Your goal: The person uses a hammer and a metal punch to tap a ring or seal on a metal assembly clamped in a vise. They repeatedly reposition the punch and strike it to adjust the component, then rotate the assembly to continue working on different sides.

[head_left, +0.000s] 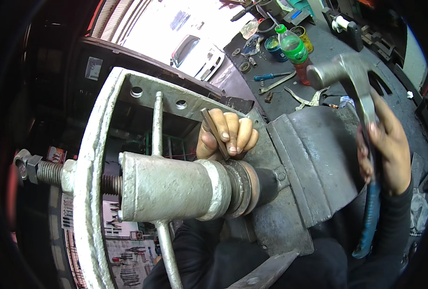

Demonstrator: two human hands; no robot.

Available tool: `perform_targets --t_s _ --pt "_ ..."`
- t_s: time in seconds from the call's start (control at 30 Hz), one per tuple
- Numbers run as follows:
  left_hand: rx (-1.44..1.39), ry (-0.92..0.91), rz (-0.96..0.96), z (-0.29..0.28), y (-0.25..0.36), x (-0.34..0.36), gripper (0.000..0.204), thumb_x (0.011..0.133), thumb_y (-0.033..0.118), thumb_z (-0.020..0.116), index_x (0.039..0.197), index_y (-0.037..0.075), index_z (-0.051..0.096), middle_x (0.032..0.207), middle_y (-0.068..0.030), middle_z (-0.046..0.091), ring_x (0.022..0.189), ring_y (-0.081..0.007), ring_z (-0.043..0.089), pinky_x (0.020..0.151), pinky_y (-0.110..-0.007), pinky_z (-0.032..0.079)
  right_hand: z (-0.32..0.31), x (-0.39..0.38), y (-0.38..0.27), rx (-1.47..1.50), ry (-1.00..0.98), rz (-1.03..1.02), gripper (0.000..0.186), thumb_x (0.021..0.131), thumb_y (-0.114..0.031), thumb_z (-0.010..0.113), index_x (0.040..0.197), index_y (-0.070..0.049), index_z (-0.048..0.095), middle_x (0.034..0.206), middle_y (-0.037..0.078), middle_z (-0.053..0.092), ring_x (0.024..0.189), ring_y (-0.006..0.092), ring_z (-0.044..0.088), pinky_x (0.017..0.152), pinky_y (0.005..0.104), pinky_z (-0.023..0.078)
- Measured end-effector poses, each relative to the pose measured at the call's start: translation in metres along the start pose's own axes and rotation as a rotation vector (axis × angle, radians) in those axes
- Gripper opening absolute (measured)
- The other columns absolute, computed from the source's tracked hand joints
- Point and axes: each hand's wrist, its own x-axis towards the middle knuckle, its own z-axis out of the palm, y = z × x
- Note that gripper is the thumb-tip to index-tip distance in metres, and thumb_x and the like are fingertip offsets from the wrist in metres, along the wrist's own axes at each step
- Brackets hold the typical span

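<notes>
In my left hand [234, 132] is a flat metal chisel [215, 134], pinched between thumb and fingers. Its lower end meets the dark ringed collar [239, 185] on a shaft. A silver-painted cylinder [168, 185] with a cross bar [157, 125] butts against that collar. My right hand [389, 144] grips a claw hammer [361, 91] just above its blue handle grip, head raised to the right of the chisel and apart from it. On the collar's right side, a grey metal block with a curved housing [315, 159] is joined to the shaft.
A silver frame [91, 183] with a threaded bolt [48, 171] curves round the left. On the dark bench [272, 103] lie pliers [308, 98], a wrench [277, 83] and a blue-handled screwdriver [267, 77]. A green-capped bottle [292, 45] and several cans stand behind. A tool board [129, 260] shows lower left.
</notes>
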Motion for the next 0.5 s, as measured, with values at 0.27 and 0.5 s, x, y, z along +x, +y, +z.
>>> perform_targets --t_s 0.27,0.5 --pt "0.051 0.065 -0.022 0.007 -0.004 -0.007 0.029 0.093 0.034 0.050 0.116 0.016 0.043 0.068 -0.0025 0.053 0.062 -0.0112 0.049 0.056 -0.025 0.035 -0.005 -0.023 0.045 0.219 0.045 -0.017 0.075 0.086 -0.030 0.060 0.141 0.000 0.019 0.055 0.007 0.044 0.031 0.0099 0.038 0.030 0.0205 0.034" --pt "0.110 0.089 0.024 0.000 0.000 -0.009 0.026 0.097 0.036 0.042 0.109 0.014 0.048 0.067 -0.0031 0.052 0.056 -0.0113 0.048 0.051 -0.025 0.032 -0.026 -0.027 0.064 0.283 0.125 -0.078 0.078 0.087 -0.028 0.060 0.143 -0.004 0.011 0.064 0.014 0.049 0.033 0.0113 0.040 0.028 0.0212 0.036"
